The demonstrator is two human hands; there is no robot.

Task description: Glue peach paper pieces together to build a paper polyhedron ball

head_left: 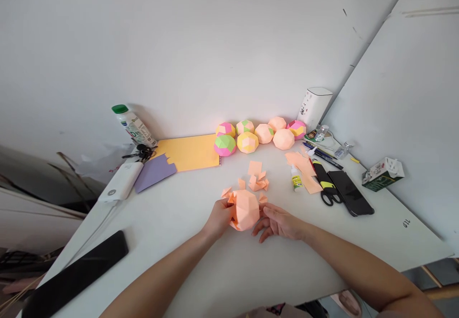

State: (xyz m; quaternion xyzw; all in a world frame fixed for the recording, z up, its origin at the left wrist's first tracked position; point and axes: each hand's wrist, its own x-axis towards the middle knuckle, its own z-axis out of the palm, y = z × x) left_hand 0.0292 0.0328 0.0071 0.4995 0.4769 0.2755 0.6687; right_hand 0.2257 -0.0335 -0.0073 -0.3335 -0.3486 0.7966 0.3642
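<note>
At the near left of the white desk (172, 251) lies a long black object (79, 275), set aslant. Beyond it, at centre, the person's left hand (219, 216) has a closed grip on a faceted orange paper ball (247, 209), its thumb and fingers at the ball's left side, where loose flaps project. The right hand (278, 221) is at the ball's right edge with its lower fingers loosely curled and parted (whether its thumb and forefinger have hold of the paper cannot be told). The ball is raised in front of the body, above the desk.

To the right lie a dark phone (351, 193) and, beside it, black-handled scissors (330, 197). Small folded orange pieces (258, 182) lie just beyond the ball; a glue bottle (296, 179) stands beside orange scraps (310, 180). At left, a purple sheet (156, 172) overlaps a yellow-orange sheet (193, 150). Farthest, near the wall, 8 faceted balls (247, 142) cluster between a green-capped bottle (134, 124) and a white container (314, 107).
</note>
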